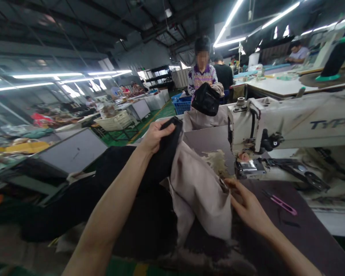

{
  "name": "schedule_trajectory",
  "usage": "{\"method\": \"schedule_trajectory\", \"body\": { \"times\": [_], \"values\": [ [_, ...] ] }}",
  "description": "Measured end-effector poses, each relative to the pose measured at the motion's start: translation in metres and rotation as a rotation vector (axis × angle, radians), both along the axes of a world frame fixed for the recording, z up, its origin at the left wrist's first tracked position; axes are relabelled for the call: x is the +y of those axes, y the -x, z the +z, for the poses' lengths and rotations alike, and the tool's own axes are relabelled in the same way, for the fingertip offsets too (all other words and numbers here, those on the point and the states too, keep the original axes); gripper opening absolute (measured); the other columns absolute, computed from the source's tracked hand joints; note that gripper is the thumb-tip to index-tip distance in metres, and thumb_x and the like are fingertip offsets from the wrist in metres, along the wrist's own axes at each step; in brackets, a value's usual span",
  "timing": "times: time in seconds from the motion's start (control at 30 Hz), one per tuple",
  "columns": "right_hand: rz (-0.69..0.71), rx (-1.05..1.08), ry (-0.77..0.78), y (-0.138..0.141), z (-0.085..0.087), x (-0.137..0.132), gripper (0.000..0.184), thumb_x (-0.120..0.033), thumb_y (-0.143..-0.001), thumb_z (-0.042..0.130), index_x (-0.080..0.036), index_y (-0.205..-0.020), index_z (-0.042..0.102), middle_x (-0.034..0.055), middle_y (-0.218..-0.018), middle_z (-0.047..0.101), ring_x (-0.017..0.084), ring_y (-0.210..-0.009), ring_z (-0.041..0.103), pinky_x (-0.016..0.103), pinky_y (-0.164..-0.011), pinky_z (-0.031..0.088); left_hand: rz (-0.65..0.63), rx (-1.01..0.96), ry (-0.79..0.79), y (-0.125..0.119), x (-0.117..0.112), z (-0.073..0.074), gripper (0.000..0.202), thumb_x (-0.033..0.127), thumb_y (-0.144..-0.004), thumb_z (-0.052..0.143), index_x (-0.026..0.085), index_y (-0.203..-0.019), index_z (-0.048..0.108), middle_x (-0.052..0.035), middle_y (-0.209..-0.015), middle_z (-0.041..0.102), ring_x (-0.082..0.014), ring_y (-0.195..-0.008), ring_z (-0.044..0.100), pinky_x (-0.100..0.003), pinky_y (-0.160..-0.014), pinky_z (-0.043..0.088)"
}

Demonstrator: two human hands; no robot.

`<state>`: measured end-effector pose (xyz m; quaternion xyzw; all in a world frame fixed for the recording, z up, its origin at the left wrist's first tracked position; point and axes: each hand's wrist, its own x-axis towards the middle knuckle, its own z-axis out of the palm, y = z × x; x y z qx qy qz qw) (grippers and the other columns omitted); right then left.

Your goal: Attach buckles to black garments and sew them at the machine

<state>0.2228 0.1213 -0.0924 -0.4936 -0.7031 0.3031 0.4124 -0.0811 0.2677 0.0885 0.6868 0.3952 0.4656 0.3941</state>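
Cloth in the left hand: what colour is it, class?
Black. The cloth in the left hand shows best in the head view.

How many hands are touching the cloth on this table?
2. The left hand grips the raised black cloth; the right hand rests at the beige cloth edge, by the sewing machine. No others show.

One marking can be read: the dark, slanted capital letters "TYPIC" on the side of the long arm of the cream-white metal industrial sewing machine (293,122). It sits at three o'clock in the view, at about one o'clock from the right hand (247,207). The word runs off the picture's right edge. Anything farther back is too blurred to read.
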Motion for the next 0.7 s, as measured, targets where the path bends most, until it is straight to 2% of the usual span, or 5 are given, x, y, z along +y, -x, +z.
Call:
{"method": "schedule_trajectory", "body": {
  "times": [0.17,0.3,0.53,0.6,0.7],
  "values": [
    [0.241,0.103,0.081,0.018,0.015,-0.020,0.047,-0.045,-0.099,0.043,-0.020,-0.138,0.051,0.0145,-0.133,0.060,0.025,-0.118,0.061,0.037,-0.098,0.052,0.072,-0.362,-0.251,0.043,-0.037,0.041,0.041,0.055,-0.070,0.073,0.016,-0.074,0.060,0.0007,-0.062,0.055,-0.0094,-0.053,0.051,-0.022,-0.055,0.045],
    [0.293,0.049,0.010,0.010,0.029,-0.050,0.047,-0.046,-0.096,0.051,-0.028,-0.139,0.050,0.0106,-0.143,0.051,0.029,-0.132,0.049,0.047,-0.109,0.041,0.100,-0.600,-0.352,0.036,-0.070,0.041,0.034,0.049,-0.086,0.057,0.017,-0.074,0.057,0.0008,-0.059,0.050,-0.0104,-0.054,0.050,-0.024,-0.058,0.048],
    [0.301,-0.261,-0.207,-0.012,0.018,-0.121,0.082,-0.053,-0.077,0.073,-0.028,-0.147,0.039,0.0137,-0.151,0.039,0.039,-0.136,0.041,0.051,-0.102,0.049,0.305,-0.628,-0.298,0.032,-0.103,-0.024,0.043,0.055,-0.094,0.044,0.016,-0.089,0.059,-0.0010,-0.072,0.056,-0.0124,-0.068,0.057,-0.029,-0.070,0.052],
    [0.301,-0.309,-0.138,-0.004,0.022,-0.135,0.066,-0.044,-0.078,0.075,-0.026,-0.137,0.051,0.0137,-0.141,0.050,0.036,-0.129,0.048,0.052,-0.105,0.045,0.358,-0.630,-0.278,0.043,-0.114,-0.045,0.042,0.052,-0.095,0.044,0.014,-0.100,0.060,-0.0028,-0.084,0.061,-0.0138,-0.074,0.060,-0.031,-0.072,0.053],
    [0.417,-0.215,0.040,0.014,0.030,-0.147,0.012,-0.027,-0.090,0.061,-0.021,-0.099,0.068,0.0076,-0.101,0.067,0.024,-0.098,0.064,0.037,-0.090,0.053,0.424,-0.622,-0.257,0.063,-0.133,-0.067,0.037,0.045,-0.094,0.052,0.013,-0.112,0.058,-0.0068,-0.104,0.063,-0.0180,-0.089,0.063,-0.036,-0.078,0.054]
  ]
}}
